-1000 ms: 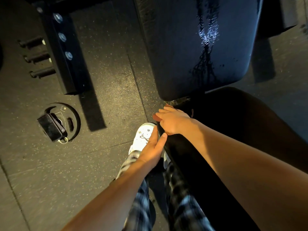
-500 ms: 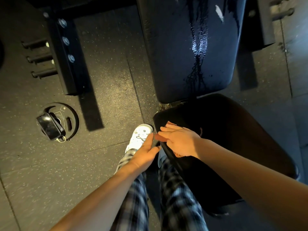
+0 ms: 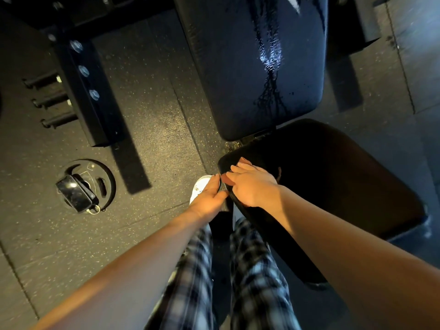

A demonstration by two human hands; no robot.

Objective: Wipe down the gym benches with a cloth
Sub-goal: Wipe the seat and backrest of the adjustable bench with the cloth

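Observation:
The bench's backrest pad (image 3: 238, 67) is black, with a wet shiny streak running down its middle. Below it lies the dark seat pad (image 3: 333, 186). My right hand (image 3: 252, 184) lies flat on the seat's near-left corner, fingers straight. A small reddish bit of cloth (image 3: 225, 180) shows under its fingertips; the rest is hidden. My left hand (image 3: 209, 194) rests against the seat's left edge, fingers straight and thumb beside the rim, right next to the right hand.
My plaid-trousered legs and a white shoe (image 3: 200, 186) stand close to the left of the seat. On the rubber floor to the left lies a weight plate (image 3: 104, 172) with a phone and keys (image 3: 75, 194) on it. A black rack foot with bolts (image 3: 88, 91) stands further back.
The view has pulled back, so more of the seat pad shows. Both hands have slid a little along the seat's left edge, away from the gap below the backrest.

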